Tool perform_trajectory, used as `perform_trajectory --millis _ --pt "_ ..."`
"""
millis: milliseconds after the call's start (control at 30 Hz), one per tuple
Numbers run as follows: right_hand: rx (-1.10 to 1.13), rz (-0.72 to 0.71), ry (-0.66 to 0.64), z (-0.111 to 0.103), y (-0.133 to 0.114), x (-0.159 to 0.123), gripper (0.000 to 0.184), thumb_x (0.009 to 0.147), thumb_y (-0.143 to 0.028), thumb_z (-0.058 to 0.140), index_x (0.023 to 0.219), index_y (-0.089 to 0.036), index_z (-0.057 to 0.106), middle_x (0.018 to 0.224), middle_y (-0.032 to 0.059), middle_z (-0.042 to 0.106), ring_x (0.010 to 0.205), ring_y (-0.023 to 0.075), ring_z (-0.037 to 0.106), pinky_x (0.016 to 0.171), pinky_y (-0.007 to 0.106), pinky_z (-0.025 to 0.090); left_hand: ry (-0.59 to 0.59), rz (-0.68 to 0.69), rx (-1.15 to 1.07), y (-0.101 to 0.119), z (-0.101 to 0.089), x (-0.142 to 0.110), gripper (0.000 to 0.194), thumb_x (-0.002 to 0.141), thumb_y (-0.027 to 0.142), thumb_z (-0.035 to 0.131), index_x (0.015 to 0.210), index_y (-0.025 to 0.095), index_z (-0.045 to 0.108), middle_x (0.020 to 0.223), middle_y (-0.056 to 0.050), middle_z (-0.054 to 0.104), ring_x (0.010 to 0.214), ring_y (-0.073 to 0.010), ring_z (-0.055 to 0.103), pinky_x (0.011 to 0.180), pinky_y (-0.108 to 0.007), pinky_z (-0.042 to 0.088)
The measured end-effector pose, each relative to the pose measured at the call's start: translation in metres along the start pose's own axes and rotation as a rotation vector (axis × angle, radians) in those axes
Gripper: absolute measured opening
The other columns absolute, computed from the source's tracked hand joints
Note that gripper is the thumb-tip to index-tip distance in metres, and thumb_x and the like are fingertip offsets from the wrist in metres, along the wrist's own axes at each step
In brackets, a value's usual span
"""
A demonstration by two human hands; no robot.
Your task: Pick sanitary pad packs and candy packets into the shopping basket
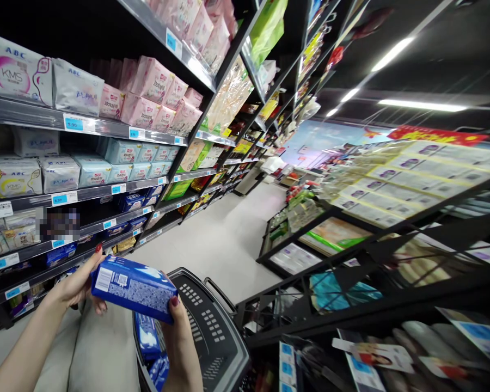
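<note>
Head view, listed as we see it.

Item: one blue pack (134,288), printed with a barcode, a square code and small text; held tilted in both our hands, above our lap and the near side of the basket.

Left hand (75,287): red nails; fingers closed around the pack's left end, thumb at the upper edge, other fingertips showing below.

Right hand (182,340): dark red thumbnail; thumb pressed on the printed face at the right end, fingers narrowed to the pack's thickness (those behind it we cannot see).

Black basket (227,332): below and to the right of the pack, with a perforated panel; more blue packs (147,336) lie inside, partly covered by our right hand and the held pack.

Pale trousers (104,343): our own legs, left of the basket.

Shelving (106,129), left: tiers with price labels. White packs (16,68) and pink packs (147,111) share one tier; light blue packs (122,152) sit on the next tier down; dark blue packs (133,202) sit lower still.

Display rack (330,218), right: bagged and boxed goods, partly blurred.

Floor (188,223): pale, running between the shelving and the rack.
</note>
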State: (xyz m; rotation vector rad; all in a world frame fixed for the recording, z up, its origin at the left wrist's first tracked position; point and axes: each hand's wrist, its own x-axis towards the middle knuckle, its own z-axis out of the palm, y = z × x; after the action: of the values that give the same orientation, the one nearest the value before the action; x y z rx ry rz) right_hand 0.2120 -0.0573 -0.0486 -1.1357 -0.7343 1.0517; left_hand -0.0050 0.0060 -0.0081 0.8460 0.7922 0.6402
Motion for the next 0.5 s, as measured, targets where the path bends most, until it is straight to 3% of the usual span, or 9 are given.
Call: perform_trajectory --millis 100,200,267,500 --pt "0.12 0.093 0.017 0.014 -0.008 -0.006 0.064 0.075 -0.064 0.07 0.123 -0.021 0.066 0.112 0.0093 0.072 0.106 0.0327 0.066 0.086 0.043 0.056 -0.075 0.067 -0.036 -0.003 -0.004 0.0 0.111 0.061 0.082 0.067 0.145 0.015 0.041 0.056 -0.003 0.07 0.054 -0.0252 0.071 0.048 -0.03 0.055" --pt "0.135 0.086 0.01 0.025 -0.02 -0.014 0.056 0.073 -0.062 0.072 0.115 -0.024 0.069 0.101 0.0067 0.074 0.093 0.0311 0.069 0.069 0.039 0.06 -0.068 0.076 0.036 -0.004 -0.005 0.001 0.123 0.065 0.066 0.077 0.155 0.012 0.014 0.061 -0.002 0.072 0.061 -0.0266 0.073 0.056 -0.033 0.058" --pt "0.132 0.077 -0.006 0.028 -0.025 -0.016 0.053 0.073 -0.061 0.073 0.112 -0.027 0.069 0.102 0.0053 0.073 0.089 0.0301 0.069 0.065 0.038 0.06 -0.044 0.069 0.069 -0.004 -0.004 0.001 0.118 0.069 0.063 0.075 0.154 0.01 0.013 0.061 -0.002 0.071 0.06 -0.0263 0.072 0.058 -0.035 0.059" --pt "0.136 0.079 -0.041 0.026 -0.024 -0.016 0.052 0.076 -0.061 0.071 0.117 -0.029 0.067 0.107 0.0049 0.072 0.087 0.0292 0.069 0.062 0.038 0.06 0.014 0.091 0.097 -0.003 -0.002 0.004 0.091 0.075 0.06 0.069 0.145 0.014 0.032 0.062 -0.002 0.071 0.053 -0.0234 0.07 0.058 -0.037 0.06"
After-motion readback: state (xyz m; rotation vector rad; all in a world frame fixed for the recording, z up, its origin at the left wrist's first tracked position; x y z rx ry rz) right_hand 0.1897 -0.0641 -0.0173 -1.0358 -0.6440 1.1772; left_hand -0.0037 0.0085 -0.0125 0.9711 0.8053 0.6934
